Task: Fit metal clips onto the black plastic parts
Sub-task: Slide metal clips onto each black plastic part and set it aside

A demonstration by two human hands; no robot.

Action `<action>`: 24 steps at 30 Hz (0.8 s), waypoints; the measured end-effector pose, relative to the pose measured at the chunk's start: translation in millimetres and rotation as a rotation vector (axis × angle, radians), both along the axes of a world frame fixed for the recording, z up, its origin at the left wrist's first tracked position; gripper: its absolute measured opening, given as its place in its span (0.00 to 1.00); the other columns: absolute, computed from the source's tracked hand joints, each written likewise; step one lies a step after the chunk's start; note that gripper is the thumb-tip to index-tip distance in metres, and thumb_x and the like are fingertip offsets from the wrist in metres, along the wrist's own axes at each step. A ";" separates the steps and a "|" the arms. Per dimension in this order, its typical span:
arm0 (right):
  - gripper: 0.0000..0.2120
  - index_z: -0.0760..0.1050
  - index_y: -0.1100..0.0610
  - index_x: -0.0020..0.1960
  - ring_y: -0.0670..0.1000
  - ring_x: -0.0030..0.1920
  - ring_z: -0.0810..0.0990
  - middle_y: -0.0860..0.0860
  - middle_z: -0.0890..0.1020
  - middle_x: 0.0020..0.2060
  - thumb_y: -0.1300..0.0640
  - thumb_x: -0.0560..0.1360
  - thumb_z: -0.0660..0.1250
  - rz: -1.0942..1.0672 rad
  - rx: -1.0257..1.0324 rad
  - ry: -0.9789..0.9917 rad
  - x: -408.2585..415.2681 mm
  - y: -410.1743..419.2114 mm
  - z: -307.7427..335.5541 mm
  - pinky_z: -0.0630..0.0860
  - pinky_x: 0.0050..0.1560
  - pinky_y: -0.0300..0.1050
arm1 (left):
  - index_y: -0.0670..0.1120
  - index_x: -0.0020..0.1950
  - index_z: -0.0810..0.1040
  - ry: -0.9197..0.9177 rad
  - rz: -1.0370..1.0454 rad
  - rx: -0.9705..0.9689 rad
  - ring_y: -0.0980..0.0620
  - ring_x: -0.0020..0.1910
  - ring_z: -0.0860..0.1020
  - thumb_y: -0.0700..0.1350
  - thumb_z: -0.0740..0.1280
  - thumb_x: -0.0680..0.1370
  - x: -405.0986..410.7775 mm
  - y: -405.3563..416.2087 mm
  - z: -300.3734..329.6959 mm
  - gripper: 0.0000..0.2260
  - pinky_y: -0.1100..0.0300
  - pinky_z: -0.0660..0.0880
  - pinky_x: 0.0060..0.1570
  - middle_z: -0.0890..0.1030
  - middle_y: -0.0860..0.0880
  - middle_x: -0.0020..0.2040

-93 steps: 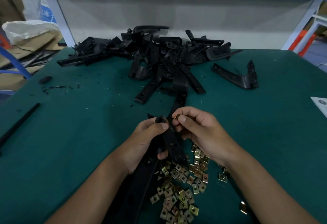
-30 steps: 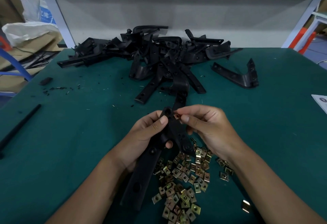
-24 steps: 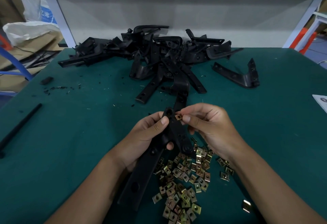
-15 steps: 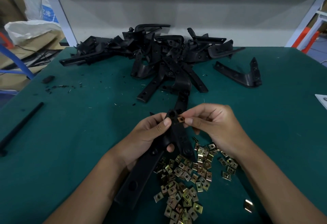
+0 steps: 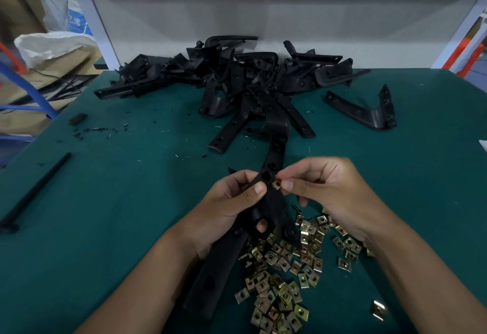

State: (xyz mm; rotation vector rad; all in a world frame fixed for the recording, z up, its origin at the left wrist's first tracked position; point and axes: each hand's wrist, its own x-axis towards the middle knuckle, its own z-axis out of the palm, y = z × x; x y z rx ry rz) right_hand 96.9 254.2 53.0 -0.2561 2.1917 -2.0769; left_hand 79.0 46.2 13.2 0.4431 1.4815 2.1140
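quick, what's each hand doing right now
Left hand: closed, gripping a black part.
Right hand: closed, pinching a clip at the part's edge.

Long black plastic part (image 5: 266, 202) with round holes, tilted, held at centre of the frame, small brass-coloured metal clip (image 5: 276, 184) touching its upper edge, loose clips (image 5: 287, 267) scattered at lower centre, pile of black parts (image 5: 237, 80) at upper centre
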 end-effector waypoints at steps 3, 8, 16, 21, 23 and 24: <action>0.09 0.87 0.55 0.45 0.46 0.40 0.86 0.54 0.87 0.42 0.58 0.64 0.77 -0.009 -0.145 -0.184 -2.0 -0.5 -3.2 0.76 0.32 0.35 | 0.45 0.51 0.79 0.019 0.023 0.009 0.49 0.31 0.79 0.48 0.70 0.78 -0.7 0.0 -1.2 0.07 0.60 0.77 0.35 0.82 0.44 0.41; 0.08 0.87 0.54 0.47 0.46 0.38 0.83 0.52 0.85 0.40 0.54 0.69 0.75 0.157 -0.179 -0.317 -3.1 2.7 -3.1 0.76 0.32 0.36 | 0.46 0.51 0.79 0.033 -0.029 0.046 0.49 0.32 0.79 0.51 0.74 0.77 -0.6 -0.6 -0.4 0.10 0.59 0.78 0.36 0.82 0.43 0.43; 0.17 0.75 0.48 0.37 0.45 0.29 0.66 0.46 0.67 0.29 0.53 0.84 0.60 0.203 0.083 -0.153 -1.6 -3.3 -10.6 0.66 0.30 0.39 | 0.40 0.54 0.75 0.018 -0.006 0.006 0.49 0.31 0.79 0.48 0.71 0.77 0.2 2.0 1.0 0.13 0.60 0.77 0.35 0.81 0.42 0.41; 0.19 0.75 0.49 0.36 0.43 0.26 0.67 0.45 0.67 0.27 0.56 0.85 0.58 0.053 -0.057 -0.163 0.1 -19.5 -17.3 0.67 0.28 0.35 | 0.39 0.55 0.75 0.034 0.109 0.017 0.50 0.31 0.78 0.44 0.68 0.80 1.5 5.9 0.7 0.10 0.61 0.77 0.34 0.80 0.43 0.41; 0.15 0.76 0.52 0.40 0.54 0.31 0.70 0.54 0.67 0.30 0.54 0.85 0.59 0.015 -0.052 -0.142 0.5 -23.2 -19.9 0.70 0.35 0.46 | 0.38 0.55 0.75 0.036 0.140 0.020 0.52 0.32 0.79 0.44 0.67 0.79 2.0 6.7 1.6 0.10 0.61 0.77 0.34 0.80 0.43 0.41; 0.14 0.76 0.54 0.42 0.57 0.35 0.70 0.56 0.68 0.33 0.53 0.85 0.59 0.007 -0.042 -0.139 0.6 -23.8 -20.7 0.69 0.39 0.51 | 0.38 0.55 0.75 0.038 0.151 0.019 0.52 0.32 0.79 0.44 0.67 0.79 2.2 7.1 2.1 0.11 0.61 0.77 0.34 0.80 0.43 0.42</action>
